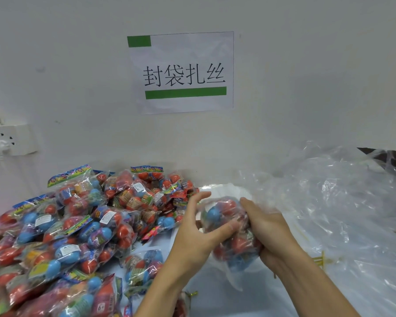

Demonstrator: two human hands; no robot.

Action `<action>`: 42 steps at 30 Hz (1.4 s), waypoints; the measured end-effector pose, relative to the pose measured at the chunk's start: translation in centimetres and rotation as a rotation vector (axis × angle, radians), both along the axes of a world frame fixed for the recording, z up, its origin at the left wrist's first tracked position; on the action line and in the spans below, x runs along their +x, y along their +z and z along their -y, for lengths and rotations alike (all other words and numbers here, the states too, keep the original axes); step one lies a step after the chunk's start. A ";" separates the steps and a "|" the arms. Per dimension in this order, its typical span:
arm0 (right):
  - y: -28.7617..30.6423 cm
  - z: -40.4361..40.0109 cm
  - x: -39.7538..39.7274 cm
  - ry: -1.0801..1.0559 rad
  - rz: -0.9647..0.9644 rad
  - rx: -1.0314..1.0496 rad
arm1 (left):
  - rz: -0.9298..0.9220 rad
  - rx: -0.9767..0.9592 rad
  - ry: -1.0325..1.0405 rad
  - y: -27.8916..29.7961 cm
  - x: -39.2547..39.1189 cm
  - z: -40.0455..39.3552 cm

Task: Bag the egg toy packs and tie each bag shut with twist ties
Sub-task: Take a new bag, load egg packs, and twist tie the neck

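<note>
Clear, crinkled plastic wraps the bundle of egg toy packs (231,234) we hold between both hands, just right of the heaped pile of egg toy packs (78,229). Through the film we note red eggs and one blue egg near the top, with more blue at the bottom. Our left hand (197,232) grips the bundle's left side, thumb across its front, fingers curled over the top. Our right hand (265,234) clasps the right side and underside, fingers wrapped around it. Pile packs are clear pouches with colourful header cards, holding red and blue eggs. Right of the pile, beyond the bundle, lies a heap of loose clear bags (334,202); gold twist ties (319,259) show beneath it. Above the pile, a paper sign (181,72) hangs on the wall.
</note>
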State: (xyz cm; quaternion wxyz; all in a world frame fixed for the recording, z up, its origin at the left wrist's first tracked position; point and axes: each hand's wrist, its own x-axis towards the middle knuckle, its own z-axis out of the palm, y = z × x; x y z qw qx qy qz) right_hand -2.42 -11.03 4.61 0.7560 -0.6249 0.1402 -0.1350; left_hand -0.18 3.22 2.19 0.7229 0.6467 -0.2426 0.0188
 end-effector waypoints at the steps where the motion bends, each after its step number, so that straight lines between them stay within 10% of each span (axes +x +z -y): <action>1: 0.0 0.0 0.1 -0.015 -0.006 0.039 | -0.014 -0.030 -0.008 0.1 0.0 0.2; 23: 1.0 -1.3 -0.9 0.236 0.240 -0.216 | -0.738 -0.087 -0.339 0.6 0.4 -2.0; 33: 0.6 0.5 0.1 -0.163 0.032 0.248 | 0.020 0.368 -0.170 -0.6 0.1 -1.0; 42: 0.6 -0.2 0.5 -0.098 0.005 0.262 | 0.107 0.189 -0.075 0.0 -0.1 -0.7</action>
